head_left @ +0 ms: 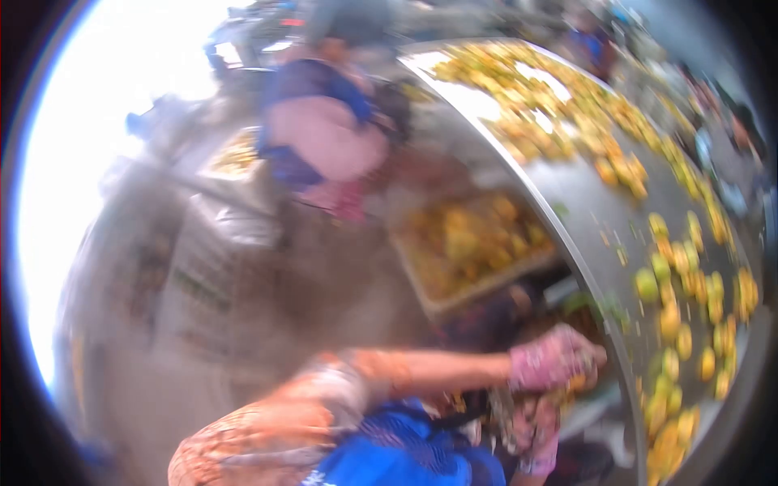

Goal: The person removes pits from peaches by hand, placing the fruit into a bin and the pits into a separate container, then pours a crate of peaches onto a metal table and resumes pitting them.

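Note:
My left hand (559, 356), in a pink patterned glove, reaches out from an orange sleeve beside the metal table's near edge. Its fingers are curled in; a small yellowish patch shows just under them, too blurred to name. Just below, my right hand (536, 429) wears a similar pink glove. Motion smears its fingers, so what it holds cannot be made out. Both hands are close together in front of my blue apron (397, 449). Nearby, yellow and green fruit (668, 320) lies scattered on the grey metal table (579, 190).
A crate (433, 304) of yellow fruit stands on the floor beside the table. Beyond it is a person (324, 134) in blue and pink. Another filled container (235, 154) stands at the left. More people (729, 154) are along the table's far side.

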The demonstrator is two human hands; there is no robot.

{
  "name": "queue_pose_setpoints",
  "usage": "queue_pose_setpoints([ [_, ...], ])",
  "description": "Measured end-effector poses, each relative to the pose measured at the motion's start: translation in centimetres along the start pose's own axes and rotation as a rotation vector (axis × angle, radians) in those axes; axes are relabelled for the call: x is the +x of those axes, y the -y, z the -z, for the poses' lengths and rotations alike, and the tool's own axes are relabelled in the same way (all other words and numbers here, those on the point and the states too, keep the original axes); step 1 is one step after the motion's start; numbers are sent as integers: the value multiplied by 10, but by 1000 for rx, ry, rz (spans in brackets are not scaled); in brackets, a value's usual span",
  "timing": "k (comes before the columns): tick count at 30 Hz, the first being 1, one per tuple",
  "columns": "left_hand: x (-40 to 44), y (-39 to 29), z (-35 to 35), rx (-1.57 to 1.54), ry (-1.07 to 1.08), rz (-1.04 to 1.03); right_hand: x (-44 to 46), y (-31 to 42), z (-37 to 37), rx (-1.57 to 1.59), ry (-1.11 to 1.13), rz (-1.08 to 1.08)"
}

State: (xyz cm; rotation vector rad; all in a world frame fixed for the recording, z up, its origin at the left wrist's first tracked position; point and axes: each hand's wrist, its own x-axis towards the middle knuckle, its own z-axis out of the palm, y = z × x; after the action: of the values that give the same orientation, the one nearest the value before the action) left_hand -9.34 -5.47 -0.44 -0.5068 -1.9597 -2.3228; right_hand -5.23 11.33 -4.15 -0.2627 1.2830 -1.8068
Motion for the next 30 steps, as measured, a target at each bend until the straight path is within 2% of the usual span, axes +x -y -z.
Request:
queue_pose_setpoints([
  [1, 6, -7, 0, 81, 14, -28, -7, 6, -7, 98, -23, -68],
  [2, 8, -15, -1, 40, 109, 120, -10, -16, 1, 275, -166, -50],
  [3, 11, -5, 1, 122, 132, 68, -7, -17, 14, 459, 201, -37],
  [4, 12, -1, 1, 44, 149, 55, -6, -9, 3, 423, 23, -60],
  [5, 14, 0, 8, 94, 266, 117, -5, 11, -5, 244, 112, -114],
  [6, 15, 4, 12, 45, 315, 220, -7, 19, -10, 202, 46, -135],
  [7, 18, 1, 21, 96, 346, 300, 1, 22, -11, 278, 60, -176],
  [9, 26, 16, 29, 95, 376, 273, 10, 15, -5, 373, 55, -210],
  [10, 29, 25, 30, 102, 372, 248, 13, 11, -4, 575, 131, -211],
  [11, 32, 23, 28, 55, 360, 352, 13, 7, -2, 780, 203, -212],
  [12, 35, 21, 27, 14, 349, 455, 16, 4, 2, 799, 178, -226],
  [14, 35, 26, 26, -62, 329, 451, 22, 3, 9, 915, 324, -260],
  [16, 32, 20, 31, -22, 277, 463, 25, 10, 0, 806, 262, -217],
  [18, 30, 19, 39, 28, 308, 464, 26, 24, -12, 140, -139, -345],
  [20, 30, 22, 47, 84, 343, 461, 32, 23, -14, 179, -134, -369],
  [22, 26, 29, 54, 68, 380, 351, 35, 17, -11, 420, -23, -375],
  [23, 24, 32, 56, 64, 376, 354, 38, 13, -11, 421, -23, -381],
  [25, 22, 38, 54, -38, 278, 317, 42, 6, -8, 843, 184, -357],
  [26, 20, 39, 49, -42, 275, 314, 42, 6, -9, 839, 181, -360],
  [28, 13, 39, 35, -413, 43, 546, 43, 5, -12, 928, 329, -242],
  [29, 13, 48, 29, -580, 65, 341, 45, 7, -11, 920, 332, -241],
  [30, 13, 54, 27, -578, 67, 335, 47, 9, -10, 904, 305, -204],
])
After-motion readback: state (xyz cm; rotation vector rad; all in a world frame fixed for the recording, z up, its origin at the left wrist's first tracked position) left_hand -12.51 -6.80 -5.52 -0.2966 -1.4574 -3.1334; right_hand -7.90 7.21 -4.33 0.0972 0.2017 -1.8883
